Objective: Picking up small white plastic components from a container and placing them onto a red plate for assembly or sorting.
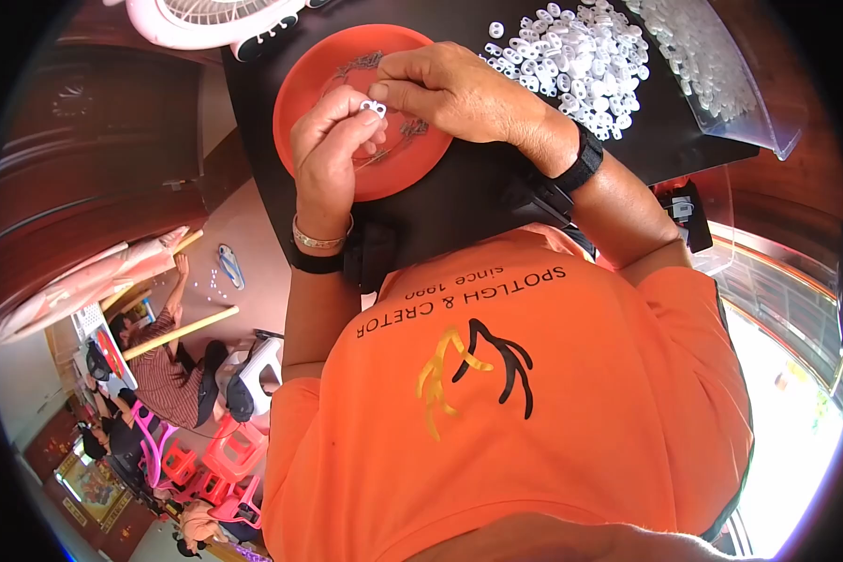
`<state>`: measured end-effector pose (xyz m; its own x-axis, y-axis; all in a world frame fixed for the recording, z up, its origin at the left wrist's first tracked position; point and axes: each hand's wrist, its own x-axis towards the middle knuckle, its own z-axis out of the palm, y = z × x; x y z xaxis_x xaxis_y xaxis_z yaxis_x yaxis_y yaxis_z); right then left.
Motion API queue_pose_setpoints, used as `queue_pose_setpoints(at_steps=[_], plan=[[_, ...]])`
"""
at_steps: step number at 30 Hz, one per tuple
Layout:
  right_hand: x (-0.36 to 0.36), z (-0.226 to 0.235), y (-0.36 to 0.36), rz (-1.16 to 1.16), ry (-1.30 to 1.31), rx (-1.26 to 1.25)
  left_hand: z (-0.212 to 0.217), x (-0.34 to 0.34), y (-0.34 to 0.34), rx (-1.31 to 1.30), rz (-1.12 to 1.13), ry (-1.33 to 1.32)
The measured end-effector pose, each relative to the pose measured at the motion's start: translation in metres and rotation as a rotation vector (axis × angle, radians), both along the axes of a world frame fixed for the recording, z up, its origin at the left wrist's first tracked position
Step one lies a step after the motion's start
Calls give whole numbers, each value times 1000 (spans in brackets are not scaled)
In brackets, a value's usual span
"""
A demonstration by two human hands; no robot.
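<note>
Between thumb and fingers, my left hand (326, 145) pinches a small white plastic piece (375, 108) with two round holes. My right hand (454, 92) is closed in a pinch right beside that piece; whatever its fingertips hold is too small to make out. Both hands are above a round orange-red plate (300, 80). Thin grey metal pins (412, 129) lie in small heaps on the plate, partly hidden by my hands. A pile of similar white plastic pieces (581, 56) is spread on the black table (478, 173) to the right of the plate.
A clear plastic bin (721, 84) with many translucent pieces stands at the table's right end. At the far left edge is a white and pink fan (206, 21). Red stools (234, 451) and other people (173, 375) are on the floor to the left.
</note>
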<state>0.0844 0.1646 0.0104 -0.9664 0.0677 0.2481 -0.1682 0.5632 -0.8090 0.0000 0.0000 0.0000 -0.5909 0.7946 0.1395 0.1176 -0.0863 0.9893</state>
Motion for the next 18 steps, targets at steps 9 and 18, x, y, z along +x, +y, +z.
queue_pose_setpoints(at_steps=[9, 18], plan=[[1, -4, -2, 22, -4, -87, 5, 1, -2, 5, 63, -230], [2, -1, 2, -13, 46, -157, 0, -4, -4, 72, 39, -311]])
